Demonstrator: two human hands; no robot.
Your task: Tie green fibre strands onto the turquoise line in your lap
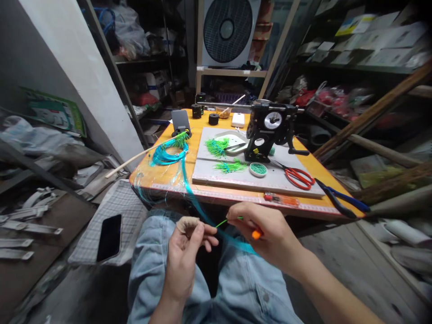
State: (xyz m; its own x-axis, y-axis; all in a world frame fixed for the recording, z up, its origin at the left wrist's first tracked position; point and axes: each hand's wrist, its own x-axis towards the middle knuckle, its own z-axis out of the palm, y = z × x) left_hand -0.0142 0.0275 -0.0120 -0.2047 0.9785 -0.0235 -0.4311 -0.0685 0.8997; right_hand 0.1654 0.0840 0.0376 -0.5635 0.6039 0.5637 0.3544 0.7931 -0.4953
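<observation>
A short, thin green strand [221, 223] spans the gap between my two hands above my lap. My left hand [185, 254] pinches its one end between thumb and forefinger; a beige wrap covers that forefinger. The fingertips of my right hand [272, 231] are closed on the strand's other end. An orange-ended piece [256, 234], mostly hidden, is tucked inside the right hand's fingers. A ribbon of blue-green line [194, 198] runs from a coil [165, 155] on the table, over its front edge and across my lap below the hands.
On the table's grey board [205, 173] stand a black hand-cranked device [266, 130], green tufts [232, 166] and a dish of green beads [258, 169]. Red-handled scissors [300, 177], blue-handled pliers [344, 198] and an orange cutter [281, 199] lie near the front edge. A phone [110, 237] rests at left.
</observation>
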